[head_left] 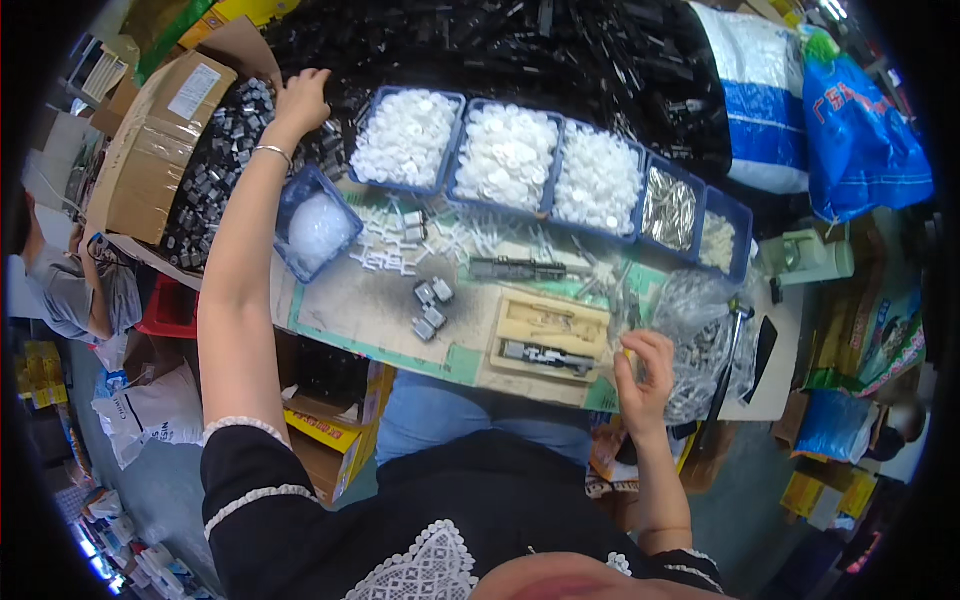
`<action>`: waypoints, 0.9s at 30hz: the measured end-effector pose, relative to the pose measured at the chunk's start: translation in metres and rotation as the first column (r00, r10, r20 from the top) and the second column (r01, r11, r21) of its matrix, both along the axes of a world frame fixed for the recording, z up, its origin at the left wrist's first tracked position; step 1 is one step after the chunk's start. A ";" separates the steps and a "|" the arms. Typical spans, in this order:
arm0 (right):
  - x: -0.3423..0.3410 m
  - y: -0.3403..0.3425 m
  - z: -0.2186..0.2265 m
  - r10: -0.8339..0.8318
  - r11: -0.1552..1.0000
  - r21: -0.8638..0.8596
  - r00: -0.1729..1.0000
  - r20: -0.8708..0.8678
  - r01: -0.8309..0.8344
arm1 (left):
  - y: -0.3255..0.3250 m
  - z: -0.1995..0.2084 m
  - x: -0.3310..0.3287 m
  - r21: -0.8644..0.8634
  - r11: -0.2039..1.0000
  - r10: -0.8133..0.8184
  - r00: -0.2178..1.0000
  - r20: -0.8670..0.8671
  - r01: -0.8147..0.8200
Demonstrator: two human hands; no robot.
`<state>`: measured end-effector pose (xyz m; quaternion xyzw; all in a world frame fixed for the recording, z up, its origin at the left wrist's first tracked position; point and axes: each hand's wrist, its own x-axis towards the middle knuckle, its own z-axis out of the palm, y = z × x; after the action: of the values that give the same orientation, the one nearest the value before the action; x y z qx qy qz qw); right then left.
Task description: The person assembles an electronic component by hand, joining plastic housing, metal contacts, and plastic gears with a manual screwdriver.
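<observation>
My left hand reaches to the far left, over the edge of a heap of black plastic parts; its fingers are apart and I see nothing held in them. My right hand is closed in a pinch, with a small yellow bit at the fingertips that I cannot make out. Just left of it lies a cream-coloured fixture block with a black and silver part in its lower slot. A long black part rests behind the block. Several small grey metal blocks sit left of it.
Blue bins with white discs and metal pins line the back. A blue tray holds a clear bag. Grey pieces fill a cardboard box at left. At right are a plastic bag and a hammer.
</observation>
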<state>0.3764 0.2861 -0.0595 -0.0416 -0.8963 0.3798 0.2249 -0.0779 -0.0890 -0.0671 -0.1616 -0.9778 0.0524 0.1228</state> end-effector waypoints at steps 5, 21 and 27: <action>-0.008 0.002 -0.001 -0.011 0.999 -0.030 0.999 0.049 0.012 | 0.020 -0.001 -0.012 0.025 0.998 0.057 0.976 0.209 -0.064; -0.029 -0.004 0.008 0.102 0.994 0.045 0.995 0.012 -0.103 | 0.011 0.041 0.032 0.621 0.672 -0.247 0.913 -0.324 0.402; -0.072 -0.014 0.037 0.201 0.979 0.030 0.977 -0.069 -0.199 | 0.051 0.077 0.136 0.993 -0.115 -0.339 0.940 -0.027 -0.013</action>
<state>0.3047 0.2719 -0.0226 0.0651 -0.8916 0.3915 0.2180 0.0578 -0.0380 0.0099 -0.1435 -0.6730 -0.7201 0.0890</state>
